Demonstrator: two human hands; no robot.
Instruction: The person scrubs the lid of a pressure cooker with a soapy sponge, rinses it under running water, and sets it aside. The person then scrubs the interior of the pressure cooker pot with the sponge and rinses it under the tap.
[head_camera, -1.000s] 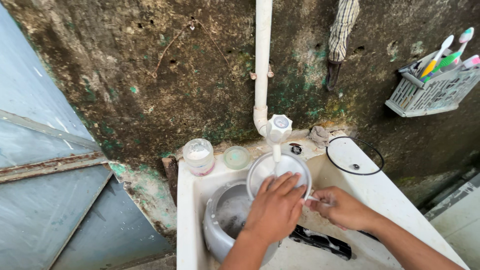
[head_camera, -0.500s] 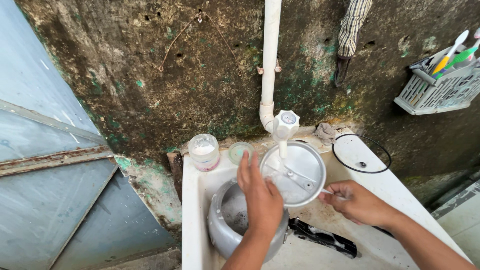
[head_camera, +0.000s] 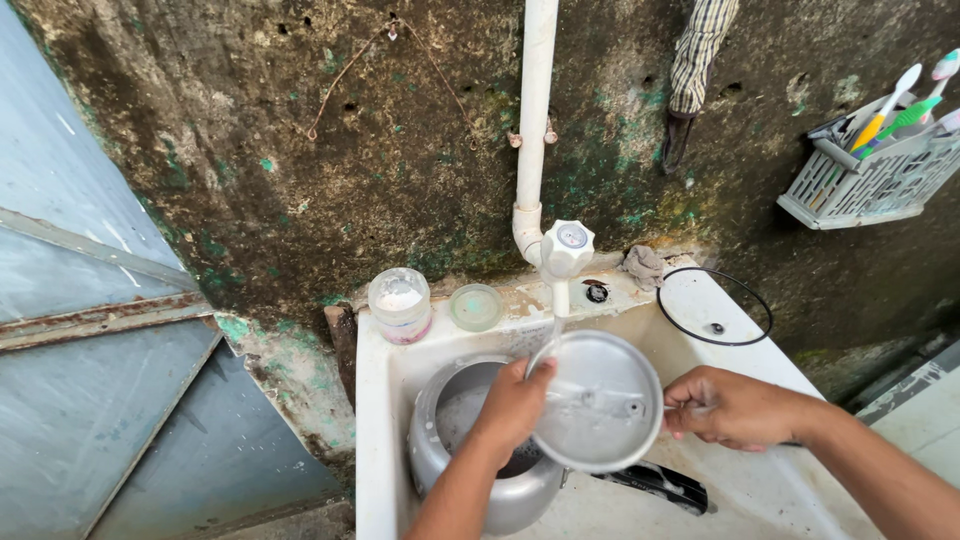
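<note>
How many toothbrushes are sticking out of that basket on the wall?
4 show in the grey wall basket: a yellow-handled toothbrush, a green one, a pale one by the frame's edge, and a pink-tipped one cut off at the right. Others may be hidden inside.

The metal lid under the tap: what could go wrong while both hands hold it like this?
The lid is wet and held only at its edges by the left hand and right hand, so it might slip onto the pot. Water from the tap could splash off it.
</note>
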